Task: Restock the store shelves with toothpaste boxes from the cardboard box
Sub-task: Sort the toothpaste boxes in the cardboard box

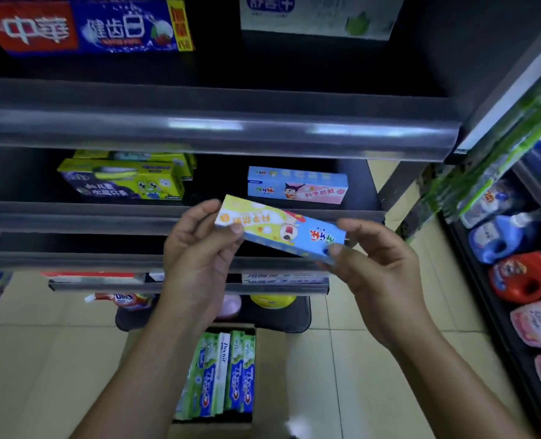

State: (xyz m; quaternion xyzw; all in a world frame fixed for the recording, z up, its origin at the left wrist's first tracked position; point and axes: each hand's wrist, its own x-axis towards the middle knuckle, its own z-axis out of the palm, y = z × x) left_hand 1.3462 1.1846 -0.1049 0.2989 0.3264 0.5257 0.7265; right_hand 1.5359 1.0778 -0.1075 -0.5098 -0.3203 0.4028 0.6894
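Since left grip and right grip pinch only the toothpaste box ends, we judge a six-o'clock drop possible.

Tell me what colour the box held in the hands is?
The toothpaste box is yellow and blue; head view shows it.

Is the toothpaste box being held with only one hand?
No, the left hand pinches one end of the yellow and blue toothpaste box and the right hand the other.
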